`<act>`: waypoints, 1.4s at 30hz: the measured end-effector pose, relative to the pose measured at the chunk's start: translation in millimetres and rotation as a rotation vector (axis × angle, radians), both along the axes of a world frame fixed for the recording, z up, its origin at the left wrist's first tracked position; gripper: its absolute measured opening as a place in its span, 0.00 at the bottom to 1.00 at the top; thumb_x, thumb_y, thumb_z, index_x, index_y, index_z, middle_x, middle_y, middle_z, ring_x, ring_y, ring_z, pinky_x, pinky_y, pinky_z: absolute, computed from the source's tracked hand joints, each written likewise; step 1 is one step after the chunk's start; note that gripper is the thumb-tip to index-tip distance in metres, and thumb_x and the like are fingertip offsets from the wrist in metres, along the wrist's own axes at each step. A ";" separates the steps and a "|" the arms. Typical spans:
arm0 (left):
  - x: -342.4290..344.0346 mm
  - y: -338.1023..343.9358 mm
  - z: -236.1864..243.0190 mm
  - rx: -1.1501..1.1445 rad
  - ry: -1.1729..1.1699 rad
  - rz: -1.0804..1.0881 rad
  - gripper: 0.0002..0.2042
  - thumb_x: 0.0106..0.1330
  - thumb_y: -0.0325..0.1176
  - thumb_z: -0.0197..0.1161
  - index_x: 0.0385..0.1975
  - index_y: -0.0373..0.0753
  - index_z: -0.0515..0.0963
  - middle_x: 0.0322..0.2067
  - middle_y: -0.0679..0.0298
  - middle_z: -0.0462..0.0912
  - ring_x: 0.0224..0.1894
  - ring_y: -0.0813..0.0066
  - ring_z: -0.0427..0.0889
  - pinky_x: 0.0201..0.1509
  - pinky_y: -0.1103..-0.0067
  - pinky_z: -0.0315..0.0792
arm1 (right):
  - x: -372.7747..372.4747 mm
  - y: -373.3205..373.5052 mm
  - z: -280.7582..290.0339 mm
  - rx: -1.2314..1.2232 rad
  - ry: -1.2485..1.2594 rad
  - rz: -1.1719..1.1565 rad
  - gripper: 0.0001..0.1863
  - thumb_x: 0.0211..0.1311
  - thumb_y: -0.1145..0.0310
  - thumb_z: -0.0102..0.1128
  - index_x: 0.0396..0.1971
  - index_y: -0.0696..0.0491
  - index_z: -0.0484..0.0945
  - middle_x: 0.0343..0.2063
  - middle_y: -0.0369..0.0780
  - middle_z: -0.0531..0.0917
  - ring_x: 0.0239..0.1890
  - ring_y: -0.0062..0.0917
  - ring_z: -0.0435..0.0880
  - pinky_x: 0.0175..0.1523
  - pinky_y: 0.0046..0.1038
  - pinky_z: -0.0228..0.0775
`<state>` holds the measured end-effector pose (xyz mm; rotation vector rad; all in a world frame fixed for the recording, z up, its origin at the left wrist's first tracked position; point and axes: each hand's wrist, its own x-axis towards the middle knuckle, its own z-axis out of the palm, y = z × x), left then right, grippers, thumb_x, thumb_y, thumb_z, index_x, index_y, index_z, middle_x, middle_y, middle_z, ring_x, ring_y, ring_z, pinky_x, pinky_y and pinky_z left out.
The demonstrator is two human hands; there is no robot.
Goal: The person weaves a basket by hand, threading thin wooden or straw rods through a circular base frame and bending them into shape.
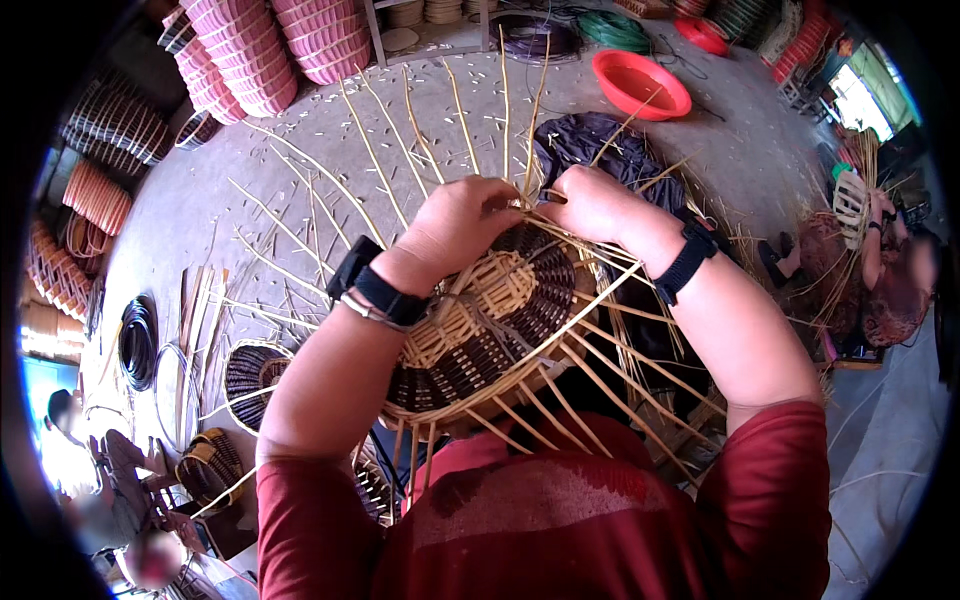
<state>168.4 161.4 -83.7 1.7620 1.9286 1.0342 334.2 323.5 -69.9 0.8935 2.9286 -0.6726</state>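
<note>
An oval basket (455, 362), woven in dark brown and pale cane, rests tilted on my lap. Long pale stakes fan out from its rim all round. My left hand (465, 222) is at the far rim, its fingers curled and pinching a cane strand there. Just to the right, my right hand (598, 208) grips a cane strand (548, 204) between thumb and fingers, close to the left fingertips. Loose strands trail from beneath the right hand toward the right. The fingertips partly hide the exact weave at the rim. A dark band circles each wrist.
A red basin (641, 84) stands on the floor beyond a dark cloth (600, 142). Pink stacked baskets (238, 50) are at the far left. A small dark basket (255, 378) sits left of my arm. A co-worker at the right holds a pale basket frame (850, 208); another person is lower left.
</note>
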 end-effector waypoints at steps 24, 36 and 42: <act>15.5 17.7 -22.3 0.051 -0.088 0.181 0.16 0.78 0.42 0.56 0.43 0.34 0.82 0.39 0.51 0.88 0.44 0.52 0.87 0.51 0.67 0.77 | 49.5 -49.5 117.4 0.795 0.378 0.185 0.19 0.74 0.65 0.55 0.62 0.42 0.79 0.36 0.36 0.86 0.36 0.31 0.89 0.40 0.36 0.84; 27.1 27.6 -29.7 0.066 -0.540 -0.026 0.11 0.83 0.37 0.54 0.45 0.37 0.78 0.34 0.70 0.80 0.39 0.81 0.75 0.50 0.80 0.73 | 45.6 -56.2 57.2 0.296 -0.031 0.156 0.13 0.66 0.73 0.61 0.50 0.55 0.76 0.35 0.47 0.85 0.40 0.47 0.86 0.45 0.47 0.79; 28.5 32.5 -26.6 -0.031 -0.541 0.046 0.14 0.83 0.39 0.53 0.37 0.38 0.78 0.29 0.73 0.77 0.35 0.85 0.72 0.44 0.82 0.70 | 46.1 -48.3 45.5 0.264 0.080 0.171 0.08 0.66 0.73 0.62 0.41 0.55 0.72 0.31 0.46 0.86 0.37 0.50 0.86 0.40 0.48 0.78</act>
